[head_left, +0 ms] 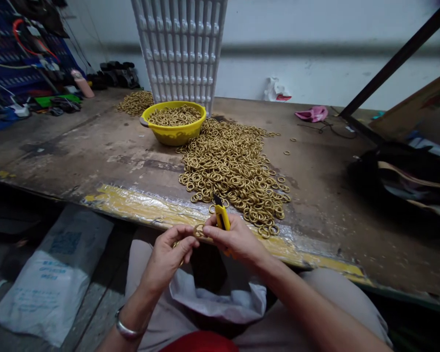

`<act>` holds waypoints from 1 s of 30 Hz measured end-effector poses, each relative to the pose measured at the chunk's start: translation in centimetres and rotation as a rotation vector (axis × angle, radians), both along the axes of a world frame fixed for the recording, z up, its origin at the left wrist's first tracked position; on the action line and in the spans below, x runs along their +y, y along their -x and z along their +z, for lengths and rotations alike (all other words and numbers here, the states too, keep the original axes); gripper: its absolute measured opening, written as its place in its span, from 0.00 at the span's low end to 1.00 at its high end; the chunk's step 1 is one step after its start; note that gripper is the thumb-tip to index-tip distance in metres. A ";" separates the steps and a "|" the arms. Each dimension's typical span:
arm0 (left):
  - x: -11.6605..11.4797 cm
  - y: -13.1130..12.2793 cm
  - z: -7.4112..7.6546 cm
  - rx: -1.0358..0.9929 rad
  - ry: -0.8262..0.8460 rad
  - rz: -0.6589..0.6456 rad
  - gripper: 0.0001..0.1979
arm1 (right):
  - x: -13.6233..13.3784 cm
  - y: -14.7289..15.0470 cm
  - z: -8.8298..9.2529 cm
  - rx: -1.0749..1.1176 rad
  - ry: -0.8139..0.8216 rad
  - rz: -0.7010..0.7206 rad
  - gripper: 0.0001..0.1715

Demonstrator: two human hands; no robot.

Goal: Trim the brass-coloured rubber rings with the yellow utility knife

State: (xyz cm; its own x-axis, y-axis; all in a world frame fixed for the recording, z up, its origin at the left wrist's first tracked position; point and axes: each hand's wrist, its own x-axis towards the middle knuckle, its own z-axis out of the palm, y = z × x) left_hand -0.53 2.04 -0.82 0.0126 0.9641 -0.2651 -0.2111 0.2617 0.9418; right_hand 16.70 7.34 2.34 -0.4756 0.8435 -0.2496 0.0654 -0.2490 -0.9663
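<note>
My left hand (170, 254) is closed in a pinch on a brass ring (198, 231) just below the table's front edge. My right hand (234, 239) grips a yellow utility knife (221, 215) with its black tip pointing up, and its fingertips also touch the ring. A big heap of brass rings (231, 168) lies on the worn table (95, 146) right beyond my hands. A yellow bowl (174, 132) full of rings stands behind the heap. An open white plastic bag (220, 303) rests on my lap.
A white plastic crate (179, 49) stands upright behind the bowl, with a second ring pile (135, 102) to its left. Tools and cables lie at the far left, a pink rag (311, 114) at the back, dark bags at right. A white sack (47, 278) lies on the floor.
</note>
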 end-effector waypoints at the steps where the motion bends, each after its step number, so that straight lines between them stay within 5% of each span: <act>1: 0.0 0.0 0.1 -0.023 0.011 -0.010 0.15 | -0.1 0.1 0.0 -0.007 -0.020 -0.001 0.14; 8: 0.1 -0.7 0.7 -0.316 0.093 -0.099 0.16 | -0.3 0.6 -0.7 -0.024 -0.092 0.004 0.12; 13: 0.1 -0.5 0.8 -0.326 0.106 -0.050 0.17 | -0.7 0.0 -1.3 -0.486 -0.719 0.037 0.08; 16: 0.1 -0.4 0.6 -0.207 0.048 -0.011 0.18 | -1.1 -0.2 -1.4 -0.818 -0.923 0.112 0.08; 30: -1.1 0.1 1.5 0.368 -0.212 -0.025 0.11 | -0.4 -0.6 -1.4 -1.088 -0.921 0.165 0.10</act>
